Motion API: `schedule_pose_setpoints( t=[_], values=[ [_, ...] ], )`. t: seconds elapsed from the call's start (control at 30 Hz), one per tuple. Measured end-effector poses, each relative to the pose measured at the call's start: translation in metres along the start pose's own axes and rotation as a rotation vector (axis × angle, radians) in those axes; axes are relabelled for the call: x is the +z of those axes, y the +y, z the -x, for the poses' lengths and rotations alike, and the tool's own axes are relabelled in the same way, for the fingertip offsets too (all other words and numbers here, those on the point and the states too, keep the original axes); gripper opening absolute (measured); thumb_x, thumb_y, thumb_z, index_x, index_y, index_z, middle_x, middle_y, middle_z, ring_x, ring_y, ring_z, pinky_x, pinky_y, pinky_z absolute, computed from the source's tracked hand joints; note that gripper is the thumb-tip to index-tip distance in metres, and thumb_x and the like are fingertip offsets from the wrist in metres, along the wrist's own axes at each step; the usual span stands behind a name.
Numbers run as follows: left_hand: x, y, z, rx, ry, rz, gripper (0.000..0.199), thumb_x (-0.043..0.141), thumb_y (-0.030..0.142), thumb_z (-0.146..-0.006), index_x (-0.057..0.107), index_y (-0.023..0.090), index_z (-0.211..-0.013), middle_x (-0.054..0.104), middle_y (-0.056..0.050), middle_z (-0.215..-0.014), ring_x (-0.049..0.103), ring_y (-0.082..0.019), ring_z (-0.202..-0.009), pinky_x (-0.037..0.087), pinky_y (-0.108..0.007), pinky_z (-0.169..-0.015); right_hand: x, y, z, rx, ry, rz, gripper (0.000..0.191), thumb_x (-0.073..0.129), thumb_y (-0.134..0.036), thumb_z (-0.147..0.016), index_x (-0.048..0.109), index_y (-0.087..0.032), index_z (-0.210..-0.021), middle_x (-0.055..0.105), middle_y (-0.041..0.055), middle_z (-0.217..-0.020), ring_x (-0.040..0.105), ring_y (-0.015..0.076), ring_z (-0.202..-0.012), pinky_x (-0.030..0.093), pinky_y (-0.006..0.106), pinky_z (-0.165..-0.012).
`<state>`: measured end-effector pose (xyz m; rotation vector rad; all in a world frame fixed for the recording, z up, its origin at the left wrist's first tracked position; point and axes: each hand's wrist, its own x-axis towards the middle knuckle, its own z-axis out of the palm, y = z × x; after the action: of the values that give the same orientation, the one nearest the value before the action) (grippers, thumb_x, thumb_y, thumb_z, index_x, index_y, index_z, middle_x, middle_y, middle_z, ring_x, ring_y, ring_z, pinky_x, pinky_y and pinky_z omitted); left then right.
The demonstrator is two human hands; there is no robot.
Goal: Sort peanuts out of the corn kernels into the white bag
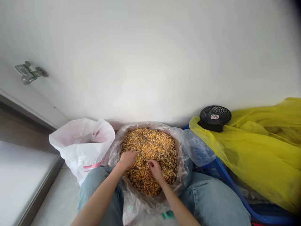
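A clear plastic bag point(185, 141) stands open between my knees, filled with yellow corn kernels point(150, 139) mixed with unshelled peanuts point(168, 160). My left hand point(128, 158) rests on the left side of the mix, its fingers reaching over the surface; nothing shows in it. Nearer the middle, my right hand point(155, 169) has its thumb and fingertips drawn together just above the kernels. Whatever may be between those fingertips is too small to make out. The bag's folded rim surrounds both hands.
To the left stands an open white woven sack point(87, 150). On the right, yellow mesh cloth point(256, 150) lies over a blue plastic basket point(225, 175), with a small black fan point(215, 116) on top. A white wall point(141, 62) rises behind; a clear hook point(30, 73) is fixed at left.
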<state>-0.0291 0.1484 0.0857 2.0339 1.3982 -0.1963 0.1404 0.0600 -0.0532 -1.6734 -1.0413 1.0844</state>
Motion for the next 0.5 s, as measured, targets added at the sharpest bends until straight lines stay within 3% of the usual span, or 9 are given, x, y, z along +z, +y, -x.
schedule_pose_setpoints(
  t=[0.07,0.13,0.27,0.37,0.5],
  values=[
    [0.015,-0.008,0.000,-0.048,-0.142,-0.303,0.027,0.045,0.017,-0.074,0.061,0.014,-0.095,0.062,-0.016,-0.100,0.057,-0.029,-0.094,0.044,-0.041,-0.078,0.010,-0.010,-0.004,-0.144,-0.099,0.267,0.027,0.046,-0.013,-0.065,0.062,-0.023,-0.084,0.060,0.0040,-0.090,0.053,0.0179,-0.089,0.038,0.031,-0.082],
    [0.027,-0.015,0.000,-0.069,-0.233,-0.379,0.024,0.046,0.013,-0.072,0.063,0.012,-0.089,0.064,-0.018,-0.093,0.059,-0.030,-0.089,0.046,-0.041,-0.074,0.017,-0.018,-0.006,-0.177,-0.143,0.458,0.033,0.043,-0.007,-0.065,0.061,-0.024,-0.087,0.059,0.0044,-0.093,0.052,0.0173,-0.092,0.037,0.029,-0.082],
    [0.041,-0.023,-0.002,-0.050,-0.245,-0.414,0.027,0.043,0.011,-0.073,0.062,0.012,-0.092,0.064,-0.018,-0.097,0.058,-0.029,-0.092,0.046,-0.041,-0.076,0.018,-0.023,-0.005,-0.138,-0.089,0.531,0.026,0.046,-0.009,-0.065,0.062,-0.022,-0.081,0.058,0.0057,-0.090,0.051,0.0189,-0.092,0.037,0.029,-0.081],
    [0.051,-0.024,-0.006,-0.016,-0.219,-0.405,0.029,0.040,0.012,-0.075,0.059,0.015,-0.097,0.063,-0.016,-0.100,0.058,-0.026,-0.095,0.045,-0.039,-0.079,0.012,-0.020,0.002,-0.037,0.030,0.211,0.012,0.055,-0.021,-0.064,0.061,-0.021,-0.074,0.060,0.0049,-0.085,0.053,0.0205,-0.089,0.038,0.032,-0.081],
    [0.072,-0.020,-0.008,0.011,-0.151,-0.371,0.032,0.036,0.013,-0.078,0.053,0.017,-0.105,0.060,-0.015,-0.104,0.056,-0.024,-0.098,0.044,-0.038,-0.080,0.003,-0.017,0.029,0.307,0.109,-0.571,0.018,0.059,-0.034,-0.060,0.060,-0.023,-0.074,0.063,0.0014,-0.076,0.058,0.0201,-0.080,0.044,0.034,-0.075]
  ],
)
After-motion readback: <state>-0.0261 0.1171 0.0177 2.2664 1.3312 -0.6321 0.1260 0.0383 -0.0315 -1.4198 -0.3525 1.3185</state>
